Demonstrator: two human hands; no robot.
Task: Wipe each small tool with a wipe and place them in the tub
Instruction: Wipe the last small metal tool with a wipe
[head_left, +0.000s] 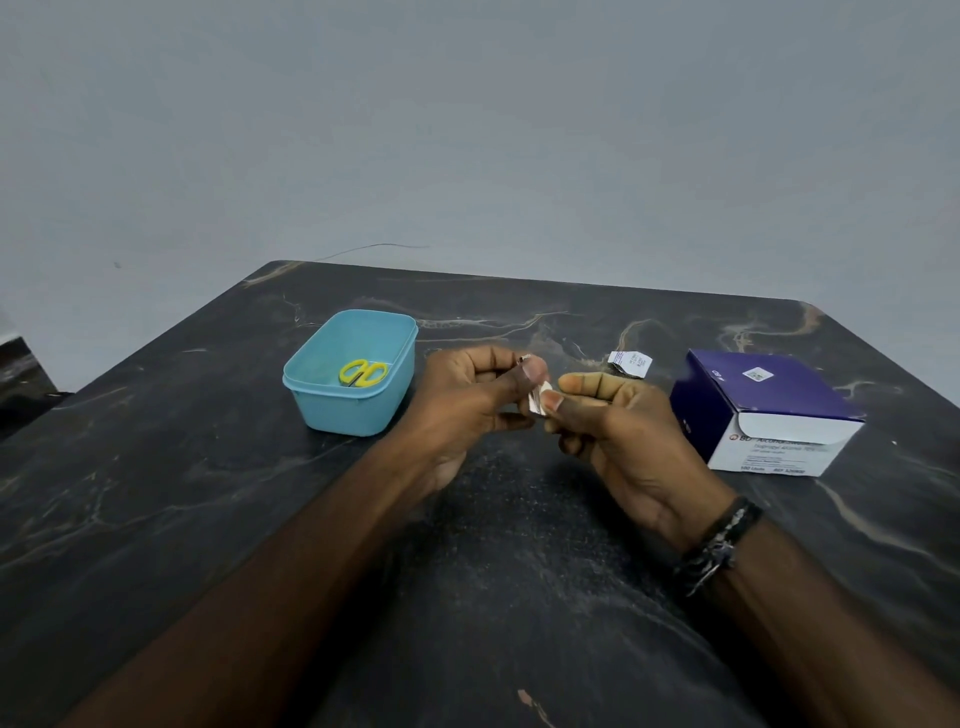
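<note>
Together both hands pinch things: left hand (467, 400) a small metal tool (524, 359), right hand (613, 421) a wipe (540, 400); tub (332, 410) left of them.

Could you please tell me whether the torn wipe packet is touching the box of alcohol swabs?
Apart. The head view shows the torn wipe packet lying on the dark table, with a bare strip of tabletop between it and the box of alcohol swabs.

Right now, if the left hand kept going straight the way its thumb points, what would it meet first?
The right hand, almost at once: the left hand points right, and both pinch the same small metal tool and wipe. The torn wipe packet sits farther back, probably off that line.
</note>
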